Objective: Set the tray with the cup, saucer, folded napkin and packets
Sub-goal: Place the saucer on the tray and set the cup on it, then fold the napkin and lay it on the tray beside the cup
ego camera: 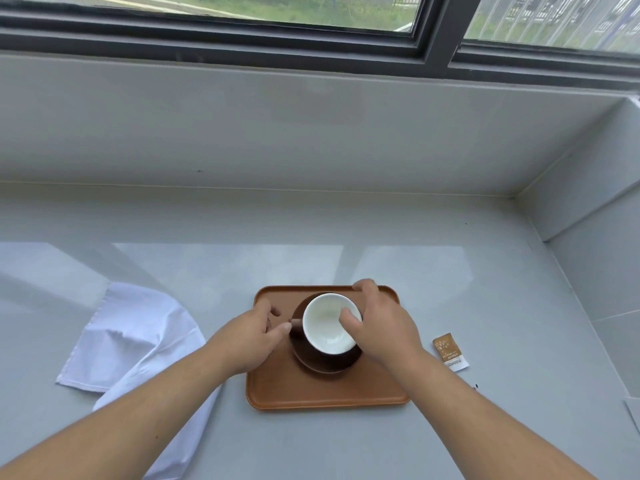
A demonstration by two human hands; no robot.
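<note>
A brown tray [311,393] lies on the grey counter in front of me. A dark brown saucer [327,363] sits on its far half, and a cup [327,323], white inside and dark outside, stands on the saucer. My right hand [377,323] grips the cup's right rim, thumb inside. At the cup's left side, my left hand [256,332] pinches its dark handle. A white cloth napkin [135,344] lies crumpled and unfolded to the left of the tray. One brown and white packet [450,351] lies on the counter to the right.
The counter [346,445] runs to a grey wall at the back and a side wall on the right, under a window. A white paper corner [633,410] shows at the right edge.
</note>
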